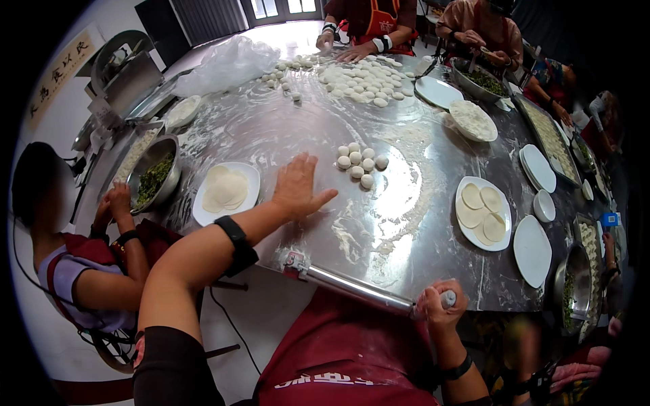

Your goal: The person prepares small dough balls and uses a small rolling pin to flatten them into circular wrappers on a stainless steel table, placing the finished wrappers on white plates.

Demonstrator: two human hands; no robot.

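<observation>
My left hand [301, 186] stretches out over the floured metal table, fingers apart and palm down, holding nothing. Whether it touches the tabletop I cannot tell. Just right of it sits a cluster of small white dough balls [356, 160]. At the table's near edge, my right hand [443, 301] is wrapped round one handle of a metal rolling pin [359, 287]; the pin's other end rests at the edge to the left. Beside my left forearm, a white plate [252, 177] bears a stack of round dough wrappers [225, 189].
Another plate [467, 237] of wrappers lies to the right, near an oval plate [532, 250] and a flour bowl [472, 122]. Flattened dough pieces [365, 80] cover the far side, by a co-worker's hands [355, 53]. A person at left sits beside a bowl of green filling [156, 177].
</observation>
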